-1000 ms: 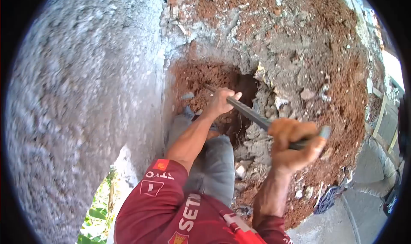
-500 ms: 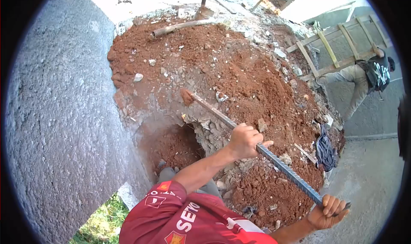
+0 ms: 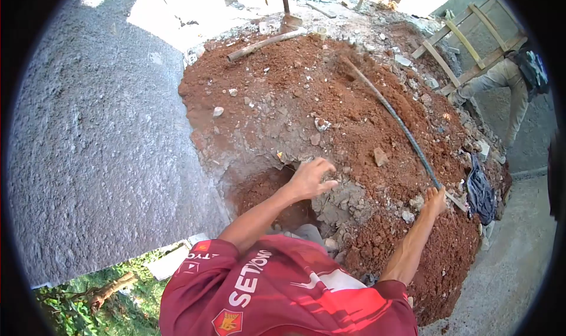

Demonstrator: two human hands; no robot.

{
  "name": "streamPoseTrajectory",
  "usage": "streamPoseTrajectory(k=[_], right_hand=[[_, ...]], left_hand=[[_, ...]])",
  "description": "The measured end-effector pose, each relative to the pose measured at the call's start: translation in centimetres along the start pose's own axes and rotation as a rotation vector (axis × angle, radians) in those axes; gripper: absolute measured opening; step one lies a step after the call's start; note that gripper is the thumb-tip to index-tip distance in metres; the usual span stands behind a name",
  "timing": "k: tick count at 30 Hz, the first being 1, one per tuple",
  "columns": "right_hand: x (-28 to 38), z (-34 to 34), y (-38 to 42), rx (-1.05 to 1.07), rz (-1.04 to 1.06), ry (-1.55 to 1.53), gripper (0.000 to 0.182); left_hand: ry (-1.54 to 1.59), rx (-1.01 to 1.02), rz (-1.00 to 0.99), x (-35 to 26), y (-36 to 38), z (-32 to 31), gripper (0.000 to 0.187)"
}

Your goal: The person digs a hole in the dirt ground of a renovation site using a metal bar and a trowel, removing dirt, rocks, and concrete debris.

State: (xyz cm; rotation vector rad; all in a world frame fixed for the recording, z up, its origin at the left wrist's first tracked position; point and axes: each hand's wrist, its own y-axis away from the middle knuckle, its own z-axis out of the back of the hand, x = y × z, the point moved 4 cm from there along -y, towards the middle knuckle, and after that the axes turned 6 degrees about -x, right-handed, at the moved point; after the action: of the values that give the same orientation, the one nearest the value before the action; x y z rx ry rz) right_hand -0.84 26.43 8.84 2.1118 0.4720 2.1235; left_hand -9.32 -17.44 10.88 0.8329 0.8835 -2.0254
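My right hand [image 3: 435,201] is closed around the lower end of a long ribbed steel bar [image 3: 400,122]. The bar runs up and left over the soil mound, and its far end is muddy and lies at loose red soil. My left hand [image 3: 312,179] holds nothing, its fingers apart and curved, above the edge of a dug hole [image 3: 262,188]. Broken grey concrete [image 3: 342,206] borders the hole beside this hand. My left forearm hides part of the hole.
A rough grey wall [image 3: 112,135] rises on the left. Red soil [image 3: 283,70] with stones surrounds the hole. A pipe-like pole [image 3: 265,44] lies at the back, a dark cloth [image 3: 480,191] at right. Another person [image 3: 510,85] stands by a wooden ladder [image 3: 466,47].
My left hand has let go of the bar and moved left. My right hand, still gripping, has moved up, and the bar's far end has swung right, away from the hole.
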Motion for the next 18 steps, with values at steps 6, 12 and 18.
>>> streamPoseTrajectory(k=[6,12,18], right_hand=[[-19.7,-0.4,11.4,0.585,-0.221,0.566,0.020],[-28.2,2.4,25.5,1.284,-0.434,1.126,0.033],[-27.5,-0.9,25.7,1.867,0.316,1.318,0.048]], left_hand=[[-0.191,-0.738,0.513,3.7,14.9,16.5,0.012],[-1.029,-1.117,-0.069,-9.8,18.4,25.2,0.017],[-2.061,-1.526,-0.068,-18.7,21.9,30.6,0.068]])
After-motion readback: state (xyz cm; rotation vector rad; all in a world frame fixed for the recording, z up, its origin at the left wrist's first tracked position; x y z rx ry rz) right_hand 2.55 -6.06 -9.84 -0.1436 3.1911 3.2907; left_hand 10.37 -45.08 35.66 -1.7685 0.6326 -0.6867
